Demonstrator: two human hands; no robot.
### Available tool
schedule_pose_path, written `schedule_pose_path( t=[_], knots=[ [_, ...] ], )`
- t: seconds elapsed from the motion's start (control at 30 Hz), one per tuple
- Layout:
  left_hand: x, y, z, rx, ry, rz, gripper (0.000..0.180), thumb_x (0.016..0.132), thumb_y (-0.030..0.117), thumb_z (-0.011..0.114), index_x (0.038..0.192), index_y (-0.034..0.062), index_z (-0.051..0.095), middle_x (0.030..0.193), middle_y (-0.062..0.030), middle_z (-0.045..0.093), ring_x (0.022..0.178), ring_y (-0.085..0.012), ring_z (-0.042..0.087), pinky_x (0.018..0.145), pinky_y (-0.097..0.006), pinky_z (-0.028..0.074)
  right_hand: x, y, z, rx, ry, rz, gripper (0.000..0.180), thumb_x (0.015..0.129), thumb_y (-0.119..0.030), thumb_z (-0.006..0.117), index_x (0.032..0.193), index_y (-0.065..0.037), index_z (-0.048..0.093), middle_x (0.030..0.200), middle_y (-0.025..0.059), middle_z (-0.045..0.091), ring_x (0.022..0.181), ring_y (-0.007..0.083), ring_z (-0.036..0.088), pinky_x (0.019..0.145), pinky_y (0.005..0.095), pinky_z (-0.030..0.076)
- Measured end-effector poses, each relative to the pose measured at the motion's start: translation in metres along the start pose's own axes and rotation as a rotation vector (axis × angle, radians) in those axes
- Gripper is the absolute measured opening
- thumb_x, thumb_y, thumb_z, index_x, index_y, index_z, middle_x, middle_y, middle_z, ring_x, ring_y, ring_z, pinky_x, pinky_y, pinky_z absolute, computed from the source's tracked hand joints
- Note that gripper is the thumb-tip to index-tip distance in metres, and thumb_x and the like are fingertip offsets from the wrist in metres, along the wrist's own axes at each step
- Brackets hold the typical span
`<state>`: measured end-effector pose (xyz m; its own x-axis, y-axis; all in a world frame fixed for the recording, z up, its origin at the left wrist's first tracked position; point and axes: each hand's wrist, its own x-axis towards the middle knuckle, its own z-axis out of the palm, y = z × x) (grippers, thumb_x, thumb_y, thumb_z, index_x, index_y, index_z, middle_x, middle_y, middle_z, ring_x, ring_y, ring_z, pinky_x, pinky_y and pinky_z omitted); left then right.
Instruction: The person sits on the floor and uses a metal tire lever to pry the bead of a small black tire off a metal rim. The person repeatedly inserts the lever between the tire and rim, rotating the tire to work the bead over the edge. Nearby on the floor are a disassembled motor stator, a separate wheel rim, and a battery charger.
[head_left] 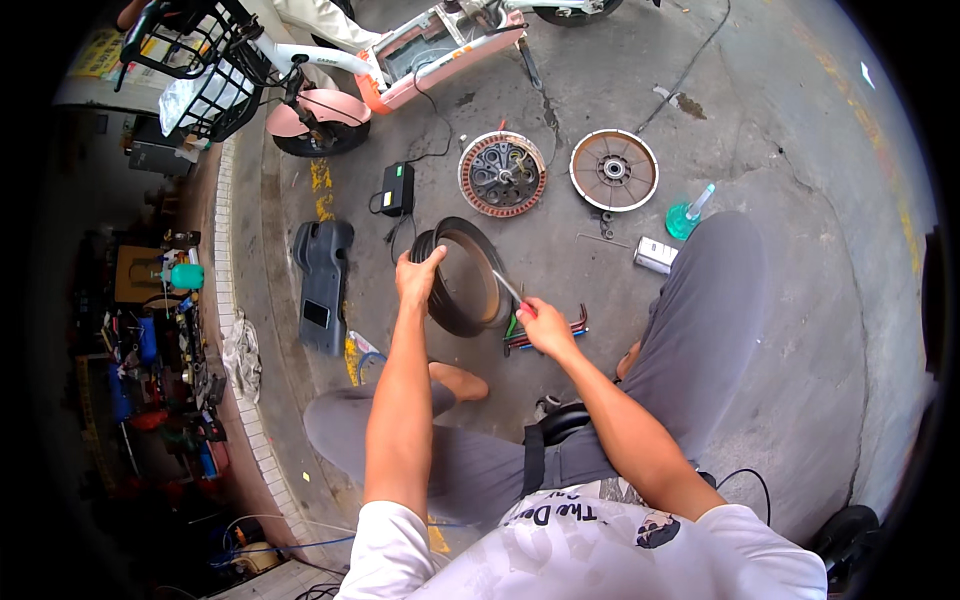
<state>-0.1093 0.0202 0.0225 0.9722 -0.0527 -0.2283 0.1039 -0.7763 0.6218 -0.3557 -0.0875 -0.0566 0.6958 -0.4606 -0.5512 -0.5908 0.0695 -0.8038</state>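
Between my knees, my left hand (415,278) grips a black wheel ring (455,316) by its left side and holds it tilted. The ring's inner face looks brownish metal. My right hand (549,329) is closed round the red handle of a screwdriver (506,286). Its shaft reaches up and left to the ring's right edge; whether the tip touches is too small to tell. Under and beside my right hand lie several coloured hex keys (577,331). Beyond the ring rest a round motor stator (503,175) with copper windings and a round wheel cover (614,170).
A pink and white electric bike (325,58) stands at the back left. Left of the ring are a black power box (397,188) and a grey plastic cover (320,290). Near my right knee are a white can (655,254) and a green bottle (683,219).
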Motion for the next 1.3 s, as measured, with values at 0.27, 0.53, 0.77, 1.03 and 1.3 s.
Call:
schedule_pose_path(
  t=[0.27, 0.53, 0.77, 1.03, 1.3],
  knots=[
    [-0.071, -0.010, 0.052, 0.088, 0.290, 0.327, 0.084, 0.084, 0.032, 0.082, 0.160, 0.0181, 0.050, 0.152, -0.0205, 0.053, 0.140, -0.0414, 0.055, 0.111, -0.052, 0.048, -0.008, -0.016, 0.009, 0.042, 0.030, -0.032, 0.056, 0.105, -0.040, 0.061, 0.149, -0.005, 0.054, 0.126, 0.0263, 0.074, 0.119, 0.0459, 0.070, 0.100, 0.0549, 0.053],
    [-0.041, 0.009, 0.050, 0.087, 0.315, 0.323, 0.057, 0.083, 0.040, 0.086, 0.138, 0.0318, 0.074, 0.148, -0.0183, 0.062, 0.131, -0.0426, 0.063, 0.106, -0.052, 0.053, -0.015, -0.017, 0.013, -0.144, 0.126, -0.245, 0.039, 0.107, -0.030, 0.056, 0.137, -0.009, 0.071, 0.107, 0.0280, 0.074, 0.104, 0.0495, 0.070, 0.092, 0.0576, 0.054],
    [-0.015, -0.003, 0.041, 0.010, 0.380, 0.284, 0.047, 0.081, 0.043, 0.087, 0.126, 0.0293, 0.082, 0.139, -0.0198, 0.068, 0.123, -0.0423, 0.068, 0.101, -0.050, 0.055, 0.019, -0.055, 0.036, -0.375, 0.020, -0.112, 0.036, 0.107, -0.027, 0.053, 0.134, -0.013, 0.071, 0.106, 0.0302, 0.074, 0.101, 0.0532, 0.070, 0.087, 0.0616, 0.055],
    [0.009, -0.036, 0.022, -0.114, 0.505, 0.123, 0.045, 0.082, 0.040, 0.086, 0.124, 0.0229, 0.084, 0.130, -0.0171, 0.071, 0.112, -0.0404, 0.071, 0.097, -0.048, 0.057, 0.021, -0.066, 0.045, -0.477, -0.062, -0.221, 0.035, 0.109, -0.030, 0.049, 0.134, -0.014, 0.067, 0.104, 0.0318, 0.074, 0.100, 0.0555, 0.069, 0.087, 0.0643, 0.054],
    [0.008, -0.025, 0.017, -0.201, 0.394, 0.083, 0.047, 0.081, 0.040, 0.085, 0.124, 0.0205, 0.084, 0.127, -0.0197, 0.072, 0.117, -0.0409, 0.069, 0.101, -0.048, 0.054, 0.108, -0.059, 0.063, -0.562, -0.015, -0.202, 0.038, 0.110, -0.033, 0.049, 0.140, -0.018, 0.067, 0.110, 0.0286, 0.075, 0.104, 0.0541, 0.069, 0.092, 0.0626, 0.054]
  ],
)
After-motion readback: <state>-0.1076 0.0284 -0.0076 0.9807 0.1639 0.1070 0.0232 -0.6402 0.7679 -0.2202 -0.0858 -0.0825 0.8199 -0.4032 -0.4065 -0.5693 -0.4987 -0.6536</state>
